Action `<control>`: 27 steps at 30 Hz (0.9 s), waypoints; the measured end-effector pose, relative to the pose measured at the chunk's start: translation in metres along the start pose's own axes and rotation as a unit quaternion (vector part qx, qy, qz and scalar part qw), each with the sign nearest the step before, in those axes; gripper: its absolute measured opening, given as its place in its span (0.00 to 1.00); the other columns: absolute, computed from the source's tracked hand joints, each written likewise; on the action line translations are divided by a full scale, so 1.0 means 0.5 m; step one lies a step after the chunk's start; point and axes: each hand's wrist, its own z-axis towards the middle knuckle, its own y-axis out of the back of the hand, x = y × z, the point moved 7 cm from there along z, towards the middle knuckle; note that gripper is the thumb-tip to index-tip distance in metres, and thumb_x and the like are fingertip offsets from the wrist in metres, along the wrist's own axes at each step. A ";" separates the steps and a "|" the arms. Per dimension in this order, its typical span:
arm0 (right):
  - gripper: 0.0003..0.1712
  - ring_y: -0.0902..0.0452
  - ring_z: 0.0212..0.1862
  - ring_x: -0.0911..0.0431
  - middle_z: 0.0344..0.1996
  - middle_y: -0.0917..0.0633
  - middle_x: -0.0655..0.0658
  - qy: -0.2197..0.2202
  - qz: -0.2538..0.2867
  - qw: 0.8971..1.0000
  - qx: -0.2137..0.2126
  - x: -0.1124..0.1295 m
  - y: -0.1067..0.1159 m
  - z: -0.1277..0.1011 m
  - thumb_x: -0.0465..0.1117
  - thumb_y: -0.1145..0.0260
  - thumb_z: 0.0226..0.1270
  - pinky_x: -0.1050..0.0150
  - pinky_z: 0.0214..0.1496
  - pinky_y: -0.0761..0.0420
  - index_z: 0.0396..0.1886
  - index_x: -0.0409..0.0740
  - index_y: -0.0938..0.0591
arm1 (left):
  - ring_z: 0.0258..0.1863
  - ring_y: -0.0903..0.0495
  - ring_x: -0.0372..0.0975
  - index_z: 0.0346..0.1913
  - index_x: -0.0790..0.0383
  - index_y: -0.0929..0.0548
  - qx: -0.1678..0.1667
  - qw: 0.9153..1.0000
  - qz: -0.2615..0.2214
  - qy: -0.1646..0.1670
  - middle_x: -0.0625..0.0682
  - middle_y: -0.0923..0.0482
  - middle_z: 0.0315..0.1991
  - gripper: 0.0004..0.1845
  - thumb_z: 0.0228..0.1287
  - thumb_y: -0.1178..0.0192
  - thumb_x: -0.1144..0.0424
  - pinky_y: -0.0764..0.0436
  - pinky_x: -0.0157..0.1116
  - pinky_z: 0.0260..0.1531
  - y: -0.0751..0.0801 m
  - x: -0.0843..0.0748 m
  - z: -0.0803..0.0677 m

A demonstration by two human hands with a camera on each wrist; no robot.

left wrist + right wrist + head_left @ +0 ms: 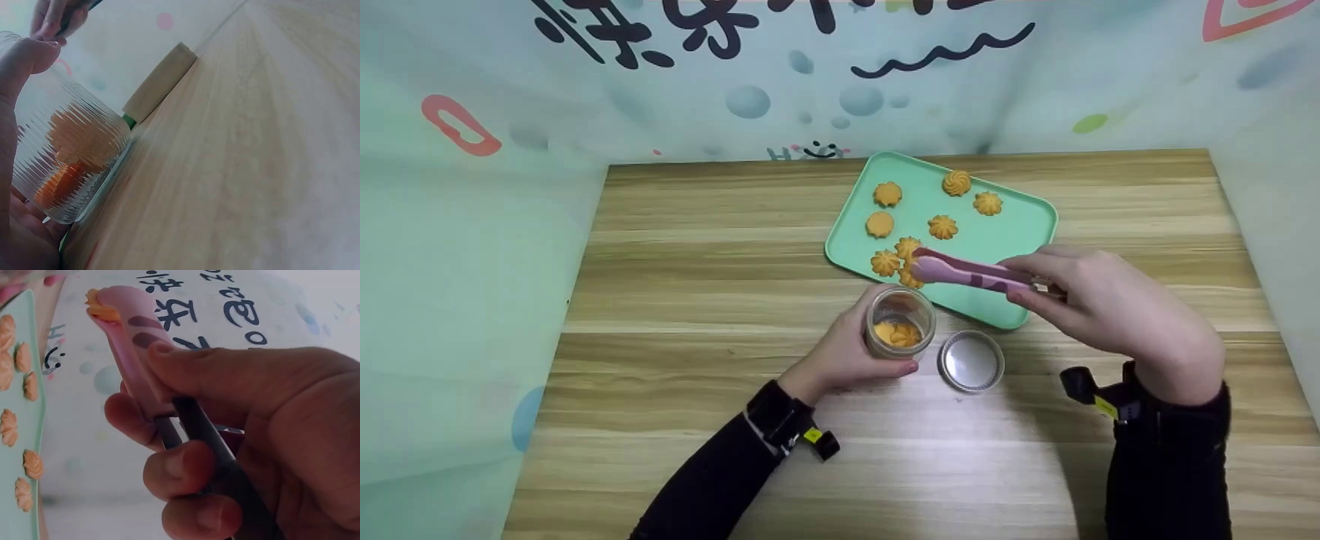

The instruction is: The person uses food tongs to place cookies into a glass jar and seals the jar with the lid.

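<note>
My left hand (840, 352) grips a ribbed glass jar (900, 322) standing on the wooden table, with orange cookies inside; the jar (67, 163) fills the left of the left wrist view. My right hand (1102, 300) squeezes pink tongs (967, 271), whose tips clamp a cookie (911, 274) just above the near edge of the mint tray (1012, 225). In the right wrist view the tongs (135, 343) pinch the cookie (101, 306) at their tip. Several swirl cookies (943, 226) lie on the tray.
The jar's metal lid (971, 361) lies upside down on the table just right of the jar. A printed backdrop walls in the table's back and sides. The wooden table (697, 247) stretches bare to the left.
</note>
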 end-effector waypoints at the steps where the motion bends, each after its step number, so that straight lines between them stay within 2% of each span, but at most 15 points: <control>1: 0.14 0.25 0.34 0.64 0.37 0.14 0.55 0.004 0.001 1.000 -0.001 0.008 0.001 -0.001 0.35 0.26 0.75 0.61 0.36 0.20 0.58 0.44 0.10 | 0.69 0.22 0.41 0.77 0.47 0.30 0.001 1.000 -0.001 0.000 0.44 0.19 0.68 0.52 0.49 0.11 0.59 0.28 0.45 0.78 0.000 0.000 0.000; 10: 0.14 0.24 0.34 0.66 0.39 0.13 0.57 0.012 0.000 1.000 0.007 0.054 0.001 -0.006 0.38 0.26 0.77 0.65 0.36 0.18 0.58 0.48 0.11 | 0.69 0.21 0.43 0.78 0.48 0.30 0.006 1.000 -0.006 0.009 0.49 0.20 0.69 0.53 0.49 0.11 0.59 0.27 0.45 0.77 -0.001 0.001 0.000; 19: 0.13 0.28 0.31 0.67 0.36 0.16 0.59 0.014 -0.002 1.000 0.019 0.069 -0.013 -0.006 0.39 0.25 0.76 0.65 0.33 0.21 0.56 0.50 0.10 | 0.68 0.20 0.41 0.78 0.43 0.31 0.004 1.000 -0.008 0.018 0.44 0.20 0.68 0.53 0.50 0.11 0.59 0.26 0.44 0.76 -0.002 0.001 0.000; 27: 0.12 0.26 0.31 0.68 0.38 0.14 0.59 0.014 0.006 0.999 0.032 0.081 -0.023 -0.001 0.41 0.26 0.77 0.65 0.35 0.18 0.56 0.51 0.10 | 0.66 0.19 0.42 0.76 0.41 0.29 0.010 1.000 -0.026 0.013 0.43 0.18 0.67 0.51 0.50 0.12 0.60 0.23 0.45 0.73 -0.004 -0.001 0.000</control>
